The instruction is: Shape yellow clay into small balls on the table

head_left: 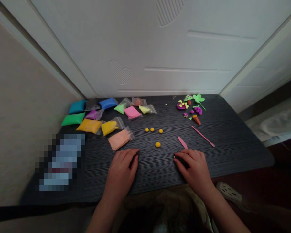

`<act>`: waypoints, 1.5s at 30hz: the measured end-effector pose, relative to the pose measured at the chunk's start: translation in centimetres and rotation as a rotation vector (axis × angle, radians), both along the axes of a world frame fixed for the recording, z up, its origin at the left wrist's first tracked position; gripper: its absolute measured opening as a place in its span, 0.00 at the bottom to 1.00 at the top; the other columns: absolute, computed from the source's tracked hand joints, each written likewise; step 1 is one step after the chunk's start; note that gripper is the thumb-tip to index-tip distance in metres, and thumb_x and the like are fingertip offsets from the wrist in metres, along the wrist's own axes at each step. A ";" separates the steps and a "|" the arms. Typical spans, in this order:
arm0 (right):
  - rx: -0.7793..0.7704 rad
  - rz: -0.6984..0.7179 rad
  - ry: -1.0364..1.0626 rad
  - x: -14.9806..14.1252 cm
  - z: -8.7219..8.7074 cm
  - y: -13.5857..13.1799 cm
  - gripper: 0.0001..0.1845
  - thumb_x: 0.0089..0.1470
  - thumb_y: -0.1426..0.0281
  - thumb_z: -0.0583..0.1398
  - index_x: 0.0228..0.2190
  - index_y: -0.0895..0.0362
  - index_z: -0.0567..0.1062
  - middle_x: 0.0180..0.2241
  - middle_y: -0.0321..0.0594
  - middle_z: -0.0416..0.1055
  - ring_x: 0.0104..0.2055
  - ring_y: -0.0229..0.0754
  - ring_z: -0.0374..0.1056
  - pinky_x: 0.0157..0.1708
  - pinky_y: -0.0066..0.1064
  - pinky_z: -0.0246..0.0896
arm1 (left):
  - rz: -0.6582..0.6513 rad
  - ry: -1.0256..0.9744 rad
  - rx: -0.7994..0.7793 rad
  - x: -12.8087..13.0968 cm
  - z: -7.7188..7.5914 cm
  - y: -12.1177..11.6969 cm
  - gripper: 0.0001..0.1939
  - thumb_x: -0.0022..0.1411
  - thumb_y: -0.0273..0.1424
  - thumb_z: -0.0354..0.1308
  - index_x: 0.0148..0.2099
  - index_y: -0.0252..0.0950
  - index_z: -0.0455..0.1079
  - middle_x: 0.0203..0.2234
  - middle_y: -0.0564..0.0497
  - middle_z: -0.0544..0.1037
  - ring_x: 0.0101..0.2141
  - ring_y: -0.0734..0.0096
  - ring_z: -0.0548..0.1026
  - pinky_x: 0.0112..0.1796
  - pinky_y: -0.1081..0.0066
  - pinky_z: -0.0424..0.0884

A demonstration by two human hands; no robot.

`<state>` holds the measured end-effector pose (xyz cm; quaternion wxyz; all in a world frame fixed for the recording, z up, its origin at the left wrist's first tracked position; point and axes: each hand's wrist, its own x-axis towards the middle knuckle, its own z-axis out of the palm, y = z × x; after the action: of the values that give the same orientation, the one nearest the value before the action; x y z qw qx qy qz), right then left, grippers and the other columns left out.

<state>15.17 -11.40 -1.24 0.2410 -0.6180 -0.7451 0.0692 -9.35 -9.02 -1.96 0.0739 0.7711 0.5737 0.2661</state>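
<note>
My left hand (pixel 123 169) rests on the dark table with nothing in it, thumb and forefinger a little apart. It is nearest to a bag of peach clay (pixel 119 139). My right hand (pixel 193 165) has thumb and forefinger pinched together, with a tiny yellowish bit of clay (pixel 174 157) showing at the tips. Just beyond that hand lies a pink plastic clay knife (pixel 182 142). Between and ahead of both hands sits a larger yellow clay ball (pixel 157 144). Behind it are three smaller ones, including a yellow ball (pixel 160 131) on the right.
Several bags of coloured clay, among them an orange bag (pixel 89 125), lie at the back left. A blurred-out phone-like screen (pixel 63 161) is at the left. Small clay models, including a carrot (pixel 196 120) and grapes (pixel 198 110), stand back right near a pink stick tool (pixel 203 136).
</note>
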 end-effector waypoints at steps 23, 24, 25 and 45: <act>0.029 0.040 -0.012 -0.2 0.1 0.2 0.06 0.52 0.68 0.57 0.32 0.52 0.74 0.33 0.37 0.71 0.36 0.40 0.62 0.38 0.36 0.49 | 0.020 -0.004 0.024 0.2 0.4 -0.1 0.10 0.57 0.31 0.53 0.43 0.34 0.67 0.38 0.46 0.73 0.41 0.64 0.69 0.45 0.62 0.65; 0.032 0.047 -0.013 -0.1 0.1 0.1 0.06 0.52 0.68 0.57 0.33 0.52 0.74 0.33 0.37 0.71 0.36 0.40 0.63 0.38 0.36 0.49 | 0.022 -0.006 0.021 0.2 0.4 -0.1 0.10 0.57 0.31 0.53 0.43 0.35 0.67 0.38 0.46 0.73 0.41 0.64 0.69 0.46 0.62 0.65; 0.032 0.052 -0.016 0.0 0.1 0.0 0.07 0.52 0.68 0.57 0.34 0.52 0.74 0.33 0.37 0.71 0.36 0.40 0.63 0.38 0.36 0.49 | 0.024 -0.008 0.015 0.2 0.4 -0.1 0.10 0.58 0.31 0.52 0.43 0.35 0.67 0.38 0.47 0.73 0.41 0.64 0.69 0.46 0.62 0.65; 0.028 0.042 -0.068 -0.2 0.5 -0.4 0.12 0.52 0.68 0.55 0.39 0.52 0.74 0.35 0.40 0.70 0.36 0.42 0.61 0.37 0.38 0.50 | 0.008 -0.031 0.003 0.2 0.5 -0.1 0.10 0.58 0.31 0.52 0.42 0.36 0.67 0.37 0.47 0.74 0.41 0.63 0.69 0.45 0.61 0.65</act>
<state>15.01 -11.76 -0.78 0.2225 -0.6008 -0.7666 0.0427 -9.13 -9.10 -1.44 0.0804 0.7648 0.5751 0.2791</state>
